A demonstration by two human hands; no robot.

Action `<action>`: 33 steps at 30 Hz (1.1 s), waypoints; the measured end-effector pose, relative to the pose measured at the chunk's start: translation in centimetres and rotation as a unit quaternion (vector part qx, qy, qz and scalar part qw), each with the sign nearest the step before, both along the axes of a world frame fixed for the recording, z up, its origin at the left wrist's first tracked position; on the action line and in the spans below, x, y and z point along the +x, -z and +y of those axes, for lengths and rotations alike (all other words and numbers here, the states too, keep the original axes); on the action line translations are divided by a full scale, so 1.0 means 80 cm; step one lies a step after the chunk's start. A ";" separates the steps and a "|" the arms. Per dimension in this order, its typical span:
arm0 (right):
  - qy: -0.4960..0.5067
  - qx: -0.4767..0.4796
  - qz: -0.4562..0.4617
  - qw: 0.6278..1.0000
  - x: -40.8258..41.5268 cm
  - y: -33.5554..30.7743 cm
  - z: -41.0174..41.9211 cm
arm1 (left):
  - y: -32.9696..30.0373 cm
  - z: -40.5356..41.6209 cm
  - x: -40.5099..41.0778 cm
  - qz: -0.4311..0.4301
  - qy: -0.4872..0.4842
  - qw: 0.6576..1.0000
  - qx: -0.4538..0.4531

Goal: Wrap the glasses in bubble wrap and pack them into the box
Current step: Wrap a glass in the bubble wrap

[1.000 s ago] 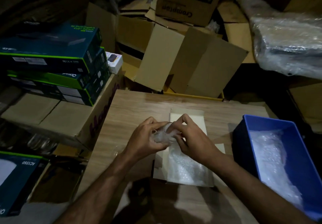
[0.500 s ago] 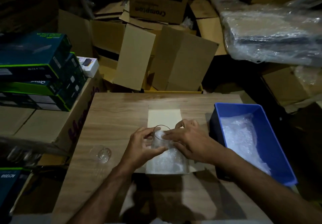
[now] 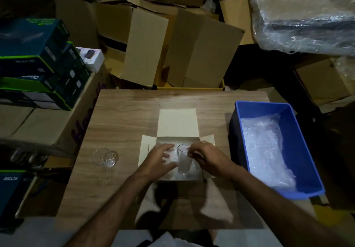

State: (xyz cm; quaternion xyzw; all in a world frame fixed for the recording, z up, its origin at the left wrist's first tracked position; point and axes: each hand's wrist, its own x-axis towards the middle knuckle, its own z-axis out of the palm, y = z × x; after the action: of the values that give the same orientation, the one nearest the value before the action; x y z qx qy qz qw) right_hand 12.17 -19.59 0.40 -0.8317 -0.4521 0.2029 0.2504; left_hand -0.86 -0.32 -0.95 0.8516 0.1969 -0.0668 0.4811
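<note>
In the open white box (image 3: pixel 169 122) mid-surface (image 3: pixel 124 116), a glass (image 3: pixel 184 160) stands upright on bubble wrap (image 3: pixel 169 158). Right hand (image 3: pixel 208 157) grip pinches its rim; left hand (image 3: pixel 160 157) lies flat, fingers loose, beside it. Second glass (image 3: pixel 105 157) left on surface; blue bin (image 3: pixel 299 123) right.

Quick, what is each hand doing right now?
Left hand: open, fingers spread on the bubble wrap in the box.
Right hand: pinching the glass at its rim.
</note>
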 end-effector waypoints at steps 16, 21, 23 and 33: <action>-0.024 -0.206 -0.161 0.965 0.001 0.056 0.054 | 0.072 0.031 -0.001 0.006 0.142 0.889 0.436; 0.015 -0.149 -0.197 0.969 -0.023 0.071 0.040 | 0.074 0.031 -0.001 0.006 0.147 0.886 0.441; 0.037 -0.103 -0.205 0.973 -0.031 0.066 0.034 | 0.072 0.028 -0.002 -0.001 0.147 0.884 0.445; 0.201 0.022 -0.231 0.952 -0.022 0.016 -0.037 | 0.033 -0.049 0.027 -0.101 0.145 0.904 0.390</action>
State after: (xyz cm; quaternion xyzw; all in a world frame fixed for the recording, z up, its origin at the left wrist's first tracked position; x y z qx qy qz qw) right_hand 10.40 -22.51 -0.86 -0.9237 -0.3254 -0.0590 0.1933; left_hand 1.26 -4.22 -3.63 0.9925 0.0324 0.0325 0.1130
